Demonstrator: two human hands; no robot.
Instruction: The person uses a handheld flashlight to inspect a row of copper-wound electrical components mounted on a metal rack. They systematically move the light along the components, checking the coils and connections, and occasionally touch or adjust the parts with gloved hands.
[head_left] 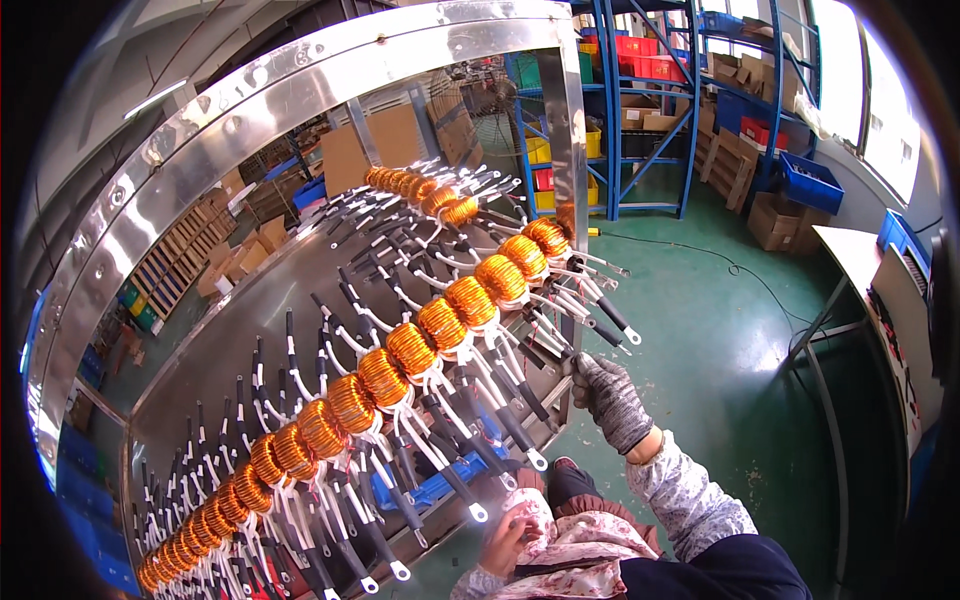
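A long row of orange wound coils (pixel 412 350) runs diagonally from lower left to upper right in front of a shiny metal rack (pixel 300 75). White and black sleeved leads (pixel 500 420) with ring terminals hang from each coil. My right hand (pixel 610 400), in a grey knit glove, grips the rack's right edge just below the coil leads. My left hand (pixel 503 545), bare with a floral sleeve, sits at the rack's lower edge beside the lead ends. Its fingers are partly hidden, so its hold is unclear. The polished panel mirrors a second row of coils (pixel 420 188).
Blue shelving (pixel 690 100) with red and yellow bins and cardboard boxes stands at the back right on a green floor (pixel 720 350). A black cable (pixel 740 270) lies on the floor. A white table (pixel 850 250) and blue crates (pixel 810 180) are at the right.
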